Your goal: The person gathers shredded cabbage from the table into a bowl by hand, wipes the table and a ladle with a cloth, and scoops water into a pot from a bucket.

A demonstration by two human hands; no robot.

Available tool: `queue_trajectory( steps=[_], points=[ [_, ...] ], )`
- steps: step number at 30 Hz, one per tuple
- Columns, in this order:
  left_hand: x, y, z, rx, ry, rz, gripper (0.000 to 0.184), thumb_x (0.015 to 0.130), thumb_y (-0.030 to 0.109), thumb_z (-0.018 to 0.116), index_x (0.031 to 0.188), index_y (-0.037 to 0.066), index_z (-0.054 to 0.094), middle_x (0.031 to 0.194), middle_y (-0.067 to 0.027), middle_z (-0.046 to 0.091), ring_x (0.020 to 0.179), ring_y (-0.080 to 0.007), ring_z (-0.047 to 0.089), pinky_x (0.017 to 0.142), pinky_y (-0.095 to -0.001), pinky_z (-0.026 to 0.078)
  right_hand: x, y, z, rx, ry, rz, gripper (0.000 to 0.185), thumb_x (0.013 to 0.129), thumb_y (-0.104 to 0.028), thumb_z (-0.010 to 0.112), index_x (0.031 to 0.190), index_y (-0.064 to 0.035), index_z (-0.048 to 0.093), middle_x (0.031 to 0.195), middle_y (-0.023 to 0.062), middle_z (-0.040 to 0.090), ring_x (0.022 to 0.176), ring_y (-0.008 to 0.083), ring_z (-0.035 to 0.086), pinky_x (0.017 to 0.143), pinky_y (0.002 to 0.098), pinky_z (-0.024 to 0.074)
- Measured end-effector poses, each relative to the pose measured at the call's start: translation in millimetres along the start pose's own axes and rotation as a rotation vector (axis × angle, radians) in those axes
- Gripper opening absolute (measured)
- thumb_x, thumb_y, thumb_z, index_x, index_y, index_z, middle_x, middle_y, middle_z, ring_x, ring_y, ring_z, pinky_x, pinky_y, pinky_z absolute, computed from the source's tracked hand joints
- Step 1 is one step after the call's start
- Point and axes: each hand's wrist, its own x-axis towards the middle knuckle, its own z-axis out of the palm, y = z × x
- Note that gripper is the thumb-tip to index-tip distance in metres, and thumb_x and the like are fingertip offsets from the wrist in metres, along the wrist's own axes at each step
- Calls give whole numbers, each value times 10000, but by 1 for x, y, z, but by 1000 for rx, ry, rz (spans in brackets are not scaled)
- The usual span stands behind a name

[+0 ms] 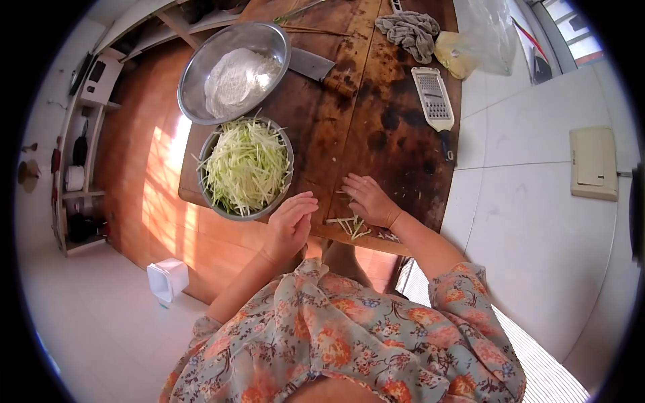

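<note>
My left hand (291, 221) is held on edge at the table's near side, fingers stretched out, with nothing seen in it. Just beside it stands a metal bowl (291, 176) heaped with pale green vegetable shreds (245, 164). My right hand (371, 201) lies low over the wooden table (322, 151), palm down, fingers extended. Near its palm and wrist some loose vegetable shreds (351, 227) are scattered along the table's near edge. Whatever is under the right palm is hidden.
A larger metal bowl (187, 94) with white flour (235, 80) stands behind the shreds. A cleaver (311, 64), a grater (433, 101), a grey cloth (408, 33) and a plastic bag (487, 40) lie farther back. A white bin (168, 279) is on the floor at left.
</note>
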Motion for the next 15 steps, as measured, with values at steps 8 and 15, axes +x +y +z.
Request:
queue_trajectory(
  steps=[8, 15],
  points=[
    [-3, 0, -1, -91, -130, -9, 177, 703, -64, 514, 853, 0, 584, 921, -138, 592, 956, -282, 551, 803, -330, 452, -24, 37, -27, -248, 491, 368, 337, 775, -143, 529, 1084, -11, 501, 1158, 139, 478, 1101, 303, 425, 917, 403, 320],
    [-11, -18, 2, -295, -166, -52, 178, 735, -66, 496, 879, -6, 580, 944, -139, 591, 983, -267, 546, 820, -301, 436, -25, -32, 23, -75, 330, 321, 354, 782, -136, 516, 1112, -13, 486, 1180, 137, 459, 1130, 299, 397, 952, 389, 298]
  ],
)
